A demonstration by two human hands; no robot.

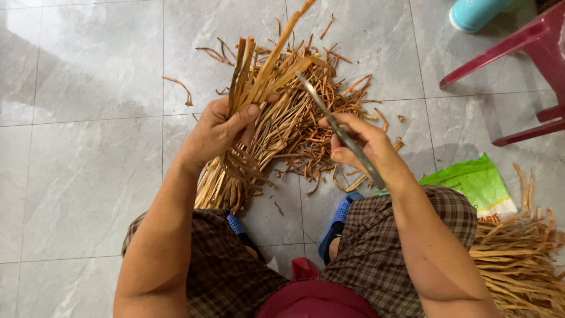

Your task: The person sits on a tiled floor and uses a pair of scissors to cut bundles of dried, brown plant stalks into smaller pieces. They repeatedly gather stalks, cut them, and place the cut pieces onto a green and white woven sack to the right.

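Note:
My left hand (pixel 219 129) grips a thick bundle of tan dried plant strips (pixel 259 76) near its middle, with the ends fanning upward and downward. My right hand (pixel 366 146) holds a long thin metal blade (pixel 329 115) whose tip points up and left toward the bundle. Under both hands lies a loose pile of brown strip trimmings (pixel 318 147) on the grey tiled floor. My knees in checked shorts and blue sandals (pixel 338 221) frame the bottom of the view.
A heap of dried strips (pixel 518 259) lies at the right, partly on a green and white bag (pixel 479 185). A dark red plastic chair (pixel 529 70) stands at the upper right, with a teal container (pixel 474 13) beyond it.

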